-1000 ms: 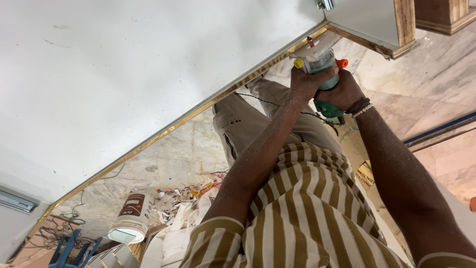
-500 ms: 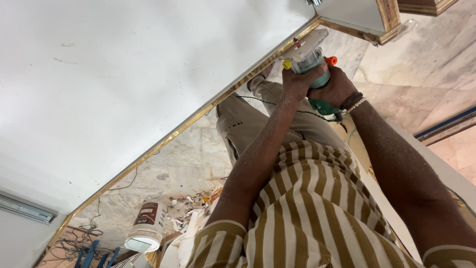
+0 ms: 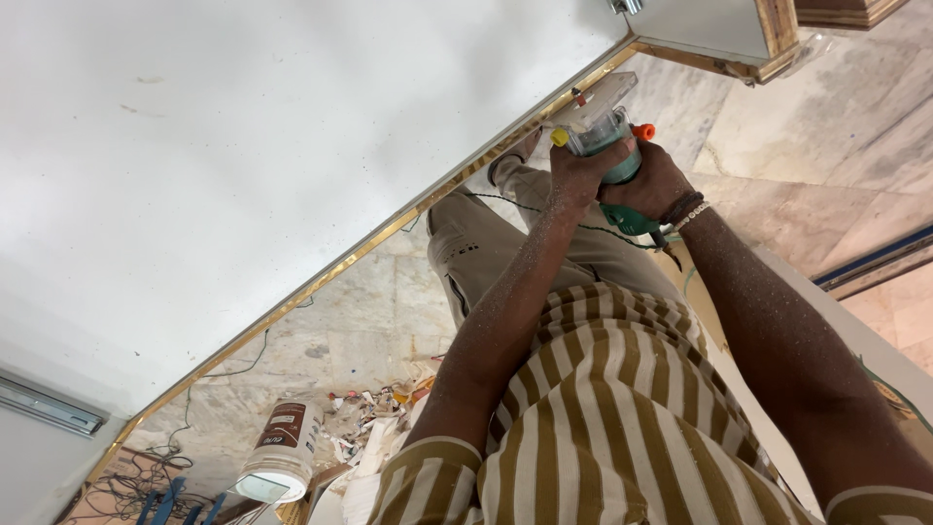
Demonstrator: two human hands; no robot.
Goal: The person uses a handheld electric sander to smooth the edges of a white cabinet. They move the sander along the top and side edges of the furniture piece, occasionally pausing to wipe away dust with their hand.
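Observation:
A small teal and grey hand router (image 3: 604,129) with a yellow knob and an orange knob rests against the wood-coloured edge (image 3: 408,220) of a large white board (image 3: 243,146). My left hand (image 3: 580,170) wraps the tool's body from the near side. My right hand (image 3: 653,183), with bracelets at the wrist, grips it from the right. Fine dust covers both forearms. My striped shirt and beige trousers fill the lower middle of the view.
A white plastic jar with a brown label (image 3: 280,450) lies on the marble floor among scraps (image 3: 374,413). Cables and blue tools (image 3: 160,491) sit at the lower left. A wooden cabinet corner (image 3: 768,34) stands past the board's end. A metal rail (image 3: 49,408) is at left.
Both hands and the router have slid along the board's edge toward the cabinet corner. The view has shifted, so the jar sits lower and farther right.

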